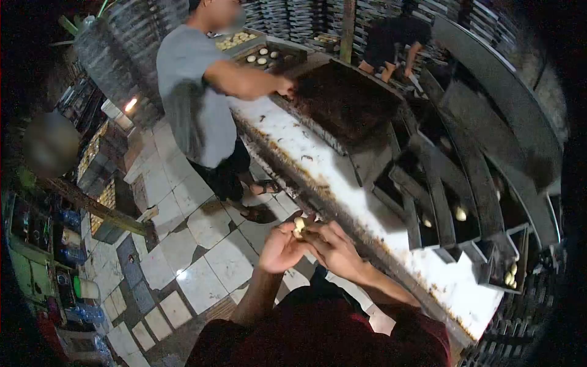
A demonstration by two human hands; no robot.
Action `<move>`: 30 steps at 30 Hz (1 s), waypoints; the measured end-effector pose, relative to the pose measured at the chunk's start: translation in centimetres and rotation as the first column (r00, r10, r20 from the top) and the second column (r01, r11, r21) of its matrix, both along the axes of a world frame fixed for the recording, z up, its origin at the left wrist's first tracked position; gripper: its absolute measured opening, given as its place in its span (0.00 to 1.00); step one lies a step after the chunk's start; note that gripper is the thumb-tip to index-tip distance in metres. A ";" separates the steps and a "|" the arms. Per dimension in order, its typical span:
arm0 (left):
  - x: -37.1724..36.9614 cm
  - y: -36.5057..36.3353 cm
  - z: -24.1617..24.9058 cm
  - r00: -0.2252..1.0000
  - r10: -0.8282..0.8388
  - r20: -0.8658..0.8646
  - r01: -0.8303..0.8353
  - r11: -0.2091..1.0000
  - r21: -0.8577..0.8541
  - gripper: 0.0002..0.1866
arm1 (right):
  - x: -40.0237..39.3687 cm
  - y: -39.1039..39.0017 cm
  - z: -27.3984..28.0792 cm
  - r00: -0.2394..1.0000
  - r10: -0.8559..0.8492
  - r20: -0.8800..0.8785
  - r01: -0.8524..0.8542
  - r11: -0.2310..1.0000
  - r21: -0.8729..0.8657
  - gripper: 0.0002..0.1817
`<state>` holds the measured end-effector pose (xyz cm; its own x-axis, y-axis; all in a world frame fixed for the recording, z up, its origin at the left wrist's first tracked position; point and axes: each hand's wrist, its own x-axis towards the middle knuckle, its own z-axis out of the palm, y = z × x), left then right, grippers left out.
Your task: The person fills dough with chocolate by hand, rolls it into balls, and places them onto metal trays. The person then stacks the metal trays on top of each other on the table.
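A small lump of pale dough (299, 227) is held between both my hands, in front of my body and beside the table's near edge. My left hand (280, 249) curls round it from the left, palm turned up. From the right, the bent fingers of my right hand (333, 246) press against the lump. Part of the dough is hidden behind the fingers. To the right, stacked dark metal trays (443, 235) stand on the white tabletop (333, 194), with a few pale dough pieces (460, 213) inside.
A person in a grey shirt (183, 104) stands ahead, one hand over a large dark tray (348, 98). Another person in dark clothes (397, 40) bends at the far side. Dough balls (262, 61) lie in a far tray. A wooden post (92, 202) is left.
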<state>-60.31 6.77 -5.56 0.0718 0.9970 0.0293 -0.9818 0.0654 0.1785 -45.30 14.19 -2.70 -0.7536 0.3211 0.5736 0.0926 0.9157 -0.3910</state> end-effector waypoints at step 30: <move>43.3 -3.0 3.5 0.633 0.097 -0.768 -0.070 0.995 0.068 0.09 | 39.5 -11.9 2.6 0.631 -0.718 -0.293 0.641 0.696 -0.324 0.07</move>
<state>-16.97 3.77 -2.02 -0.0018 0.9995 0.0309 -0.4880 -0.0279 0.8724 -5.76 2.30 -0.12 -0.0197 0.7740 0.6329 0.4747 0.5644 -0.6754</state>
